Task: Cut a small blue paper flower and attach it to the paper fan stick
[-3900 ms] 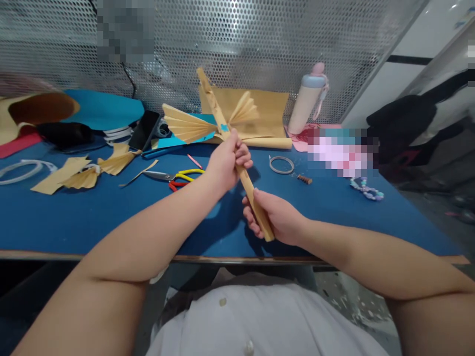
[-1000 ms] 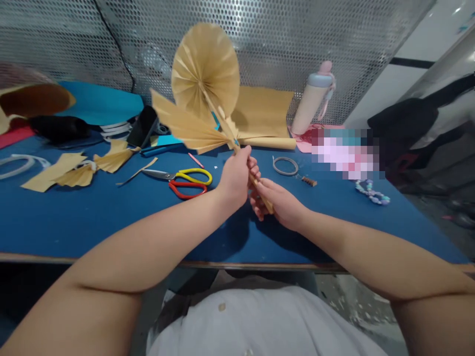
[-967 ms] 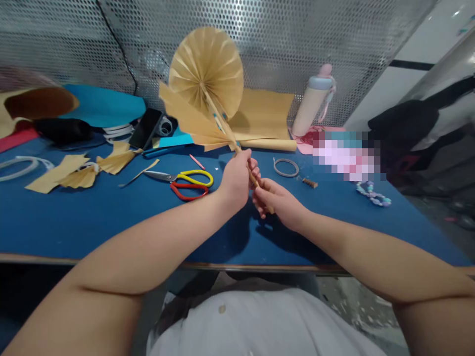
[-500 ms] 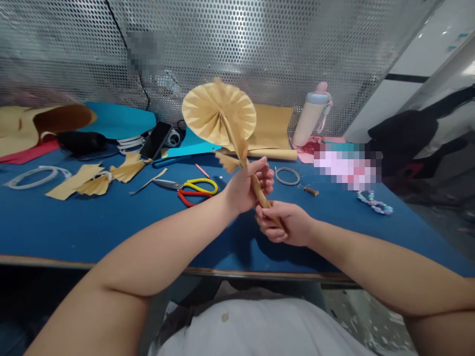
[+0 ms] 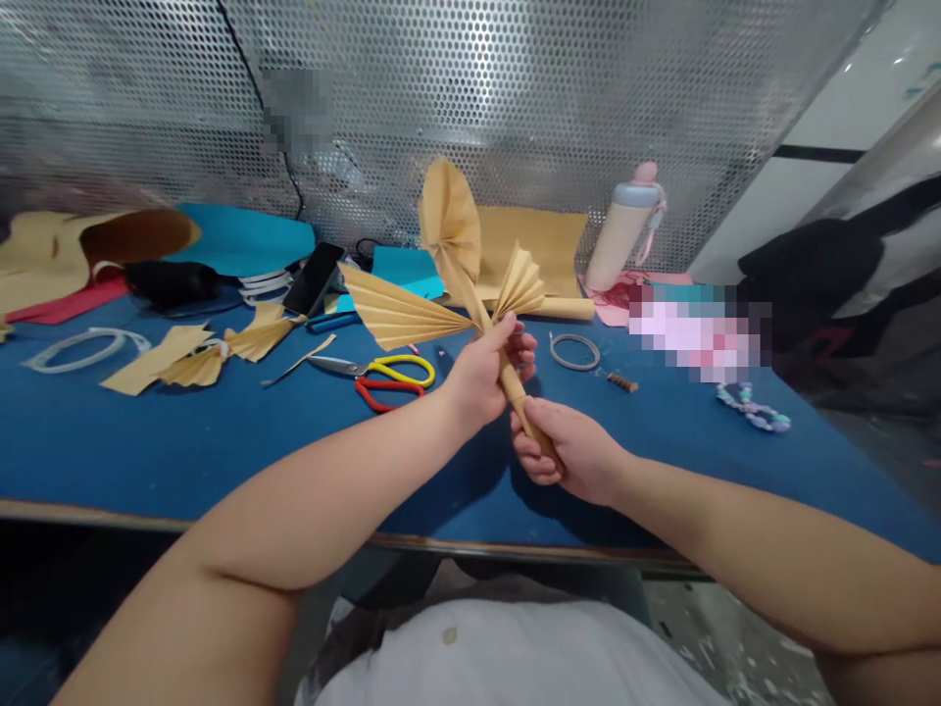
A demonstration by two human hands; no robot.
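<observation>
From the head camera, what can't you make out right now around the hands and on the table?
Tan stick: the gripped stretch is hidden by the left hand and right hand.
Blurred patch on the table: pixelated, contents unreadable.
Small brown piece: too small to identify.

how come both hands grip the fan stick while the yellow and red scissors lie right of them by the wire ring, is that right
No: the head view shows the scissors left of the hands, away from the wire ring. The left hand and right hand do grip the fan stick.
</observation>
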